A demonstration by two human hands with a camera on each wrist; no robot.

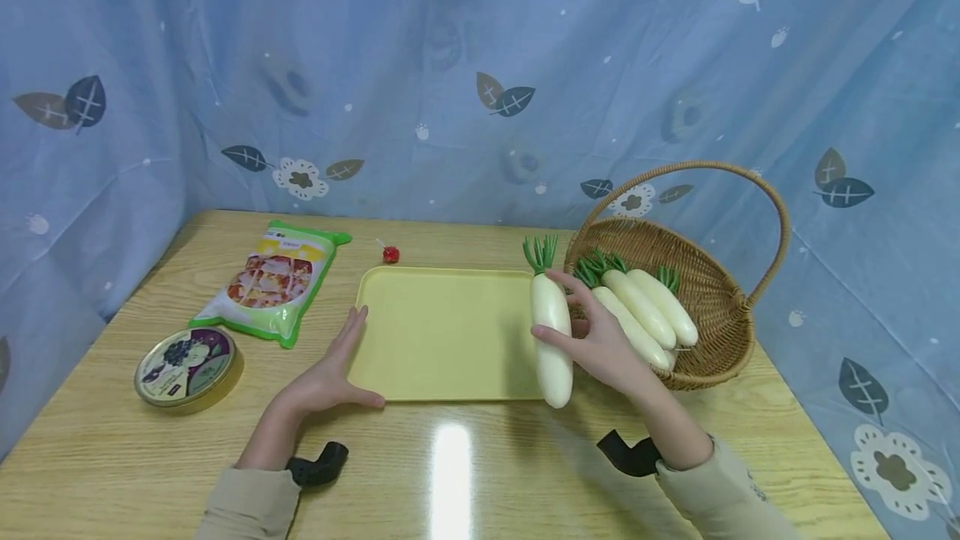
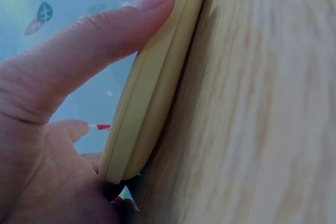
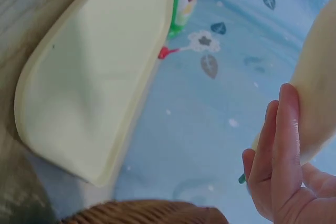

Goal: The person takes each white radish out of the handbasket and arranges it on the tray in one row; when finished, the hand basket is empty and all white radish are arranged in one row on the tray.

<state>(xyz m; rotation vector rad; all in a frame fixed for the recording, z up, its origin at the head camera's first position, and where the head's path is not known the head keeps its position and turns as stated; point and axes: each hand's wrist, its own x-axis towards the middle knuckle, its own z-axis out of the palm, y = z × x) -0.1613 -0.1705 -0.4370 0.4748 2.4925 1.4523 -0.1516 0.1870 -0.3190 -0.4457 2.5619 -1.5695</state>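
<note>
My right hand (image 1: 603, 344) grips a white radish (image 1: 552, 348) around its middle, thumb on one side and fingers on the other. Its green leaf stubs point to the back, and it hangs over the right end of a yellow tray (image 1: 450, 332). In the right wrist view the radish (image 3: 320, 77) rises past the fingers, partly out of frame. At the tray's front left corner is my left hand (image 1: 322, 377), fingers spread along the left side. The left wrist view shows that thumb resting on the tray rim (image 2: 139, 103).
A wicker basket (image 1: 705, 290) with a tall handle holds several radishes (image 1: 637, 307) at the right. Left of the tray lie a green food packet (image 1: 273, 282) and a round tin (image 1: 187, 369). A small red cherry-like thing (image 1: 391, 255) sits behind the tray, before a blue curtain (image 1: 420, 65).
</note>
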